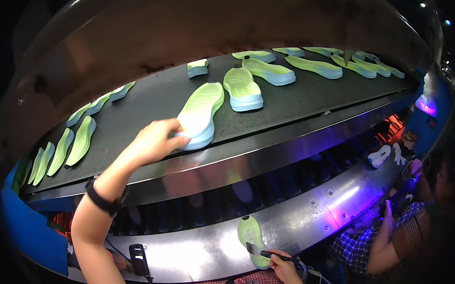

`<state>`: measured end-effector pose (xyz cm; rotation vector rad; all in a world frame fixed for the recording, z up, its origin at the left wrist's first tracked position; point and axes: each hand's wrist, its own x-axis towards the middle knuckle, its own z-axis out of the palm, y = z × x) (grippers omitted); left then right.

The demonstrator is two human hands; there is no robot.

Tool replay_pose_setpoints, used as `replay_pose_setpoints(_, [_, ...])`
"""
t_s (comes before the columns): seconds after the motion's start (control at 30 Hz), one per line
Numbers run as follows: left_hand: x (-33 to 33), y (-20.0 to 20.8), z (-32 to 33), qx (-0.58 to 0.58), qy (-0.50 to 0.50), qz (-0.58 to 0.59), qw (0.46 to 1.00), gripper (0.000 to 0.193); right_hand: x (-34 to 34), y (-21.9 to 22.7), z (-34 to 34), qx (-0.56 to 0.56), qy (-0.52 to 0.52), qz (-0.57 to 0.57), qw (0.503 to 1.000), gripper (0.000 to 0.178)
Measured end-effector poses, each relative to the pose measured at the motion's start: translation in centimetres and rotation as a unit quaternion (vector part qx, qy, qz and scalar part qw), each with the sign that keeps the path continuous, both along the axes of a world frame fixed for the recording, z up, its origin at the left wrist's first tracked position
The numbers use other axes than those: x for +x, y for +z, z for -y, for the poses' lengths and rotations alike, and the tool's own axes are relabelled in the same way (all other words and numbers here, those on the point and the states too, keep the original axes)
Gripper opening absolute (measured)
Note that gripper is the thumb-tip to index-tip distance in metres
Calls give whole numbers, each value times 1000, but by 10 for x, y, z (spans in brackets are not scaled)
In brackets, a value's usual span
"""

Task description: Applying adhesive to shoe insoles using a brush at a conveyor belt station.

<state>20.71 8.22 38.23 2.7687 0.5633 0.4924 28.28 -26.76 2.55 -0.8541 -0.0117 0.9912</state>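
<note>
My left hand (157, 140) reaches up to the black conveyor belt (147, 105). Its thumb and fingers pinch the blue heel end of a green-and-blue shoe sole (202, 109) near the belt's front edge. Lower down, my right hand (283, 267) grips the black handle of a flat brush (253, 248). The bristles rest over a second green sole (249, 230), which lies on the metal ledge (192, 253) close to my body. Just right of the held sole, another green-and-blue sole (242, 86) sits on the belt.
More soles (81, 140) lie along the belt at left and far right (314, 66). A brown hood (204, 23) hangs over it. Below the metal rail (228, 157) runs a dark slatted lower level. A black handheld device (138, 259) is at lower left. A co-worker (389, 236) sits at right.
</note>
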Motion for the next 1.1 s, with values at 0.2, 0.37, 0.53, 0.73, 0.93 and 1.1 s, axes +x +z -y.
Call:
replay_pose_setpoints(0.2, [-89,-63,66,-108,-3,468,877,25,-1,1,-12,-13,-26,28,999,24])
replay_pose_setpoints(0.37, [-109,-130,82,-479,-31,570,667,47,-6,15,-26,22,-41,51,998,25])
replay_pose_setpoints(0.53, [-142,-183,75,-684,-160,362,613,69,-8,18,-32,5,-60,59,996,26])
replay_pose_setpoints(0.73, [-155,-312,90,-891,-212,210,342,71,-7,12,-36,-19,-86,75,993,22])
replay_pose_setpoints(0.93, [-151,-377,111,-927,-123,201,293,59,-6,40,-38,-6,-73,117,990,19])
replay_pose_setpoints(1.1, [-124,-354,133,-886,-242,207,337,65,-13,76,-57,112,-6,156,981,20])
